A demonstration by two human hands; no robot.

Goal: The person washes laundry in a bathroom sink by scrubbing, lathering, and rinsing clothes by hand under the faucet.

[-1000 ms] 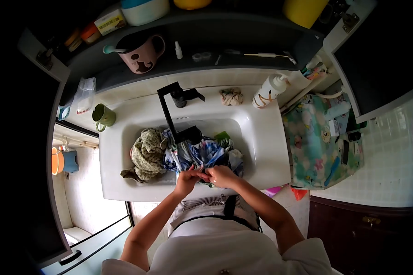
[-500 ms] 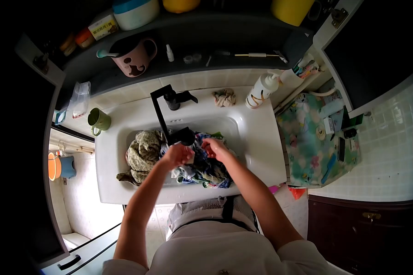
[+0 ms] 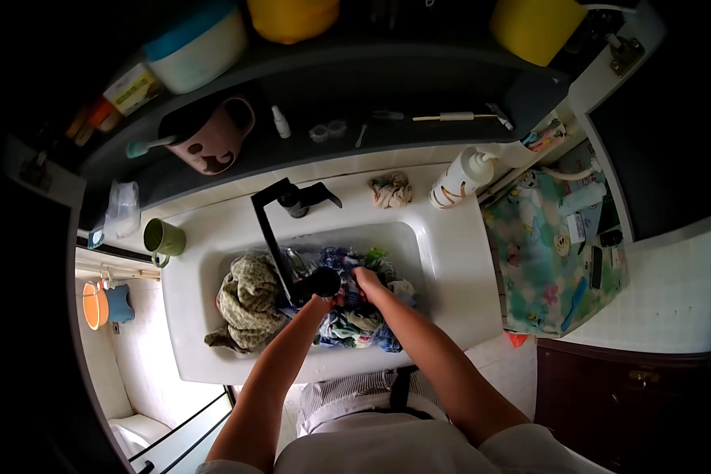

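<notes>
A white sink point(image 3: 466, 268) holds a heap of wet clothes. In its middle my right hand point(image 3: 366, 283) is closed on a dark blue patterned garment point(image 3: 341, 259), its fingertips sunk in the folds. My left hand point(image 3: 321, 304) is against the same cloth, just below the black faucet point(image 3: 265, 229); the spout end covers part of it, and the fingers that show are curled in. A bunched olive patterned cloth point(image 3: 249, 296) lies on the left side of the basin. More blue, white and green fabric point(image 3: 355, 328) spreads below my hands.
A green mug point(image 3: 164, 239), a crumpled cloth point(image 3: 391, 190) and a white pump bottle point(image 3: 462, 178) stand along the sink's rim. Above is a dark shelf with a pink pitcher point(image 3: 213, 141). Open cabinet doors flank both sides. A floral mat point(image 3: 541, 253) lies at the right.
My hands have gone from above the clothes, fingers loosely bent, down into the blue garment and closer together. The view has shifted and tilted slightly.
</notes>
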